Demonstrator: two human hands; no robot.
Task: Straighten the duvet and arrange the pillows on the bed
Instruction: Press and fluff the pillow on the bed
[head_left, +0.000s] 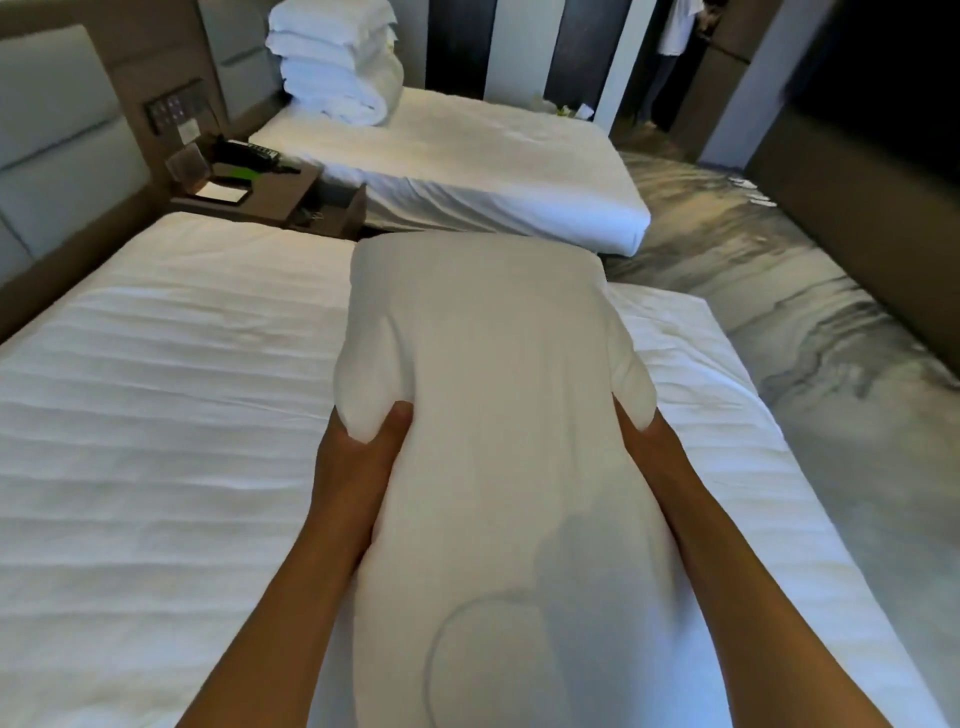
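A white pillow (493, 415) is held lengthwise above the near bed (156, 415), which is covered by a white striped sheet. The pillow's left side is grasped by the left hand (358, 447), with the thumb pressed into the fabric; its right side is grasped by the right hand (641, 441), whose fingers are hidden behind it. On the far bed (467, 161) a stack of folded duvets (337, 62) is seen. A nightstand (270, 192) with a telephone (249, 153) stands between the beds.

Nightstand (280, 195) with telephone (249, 151), patterned carpet (779, 291)
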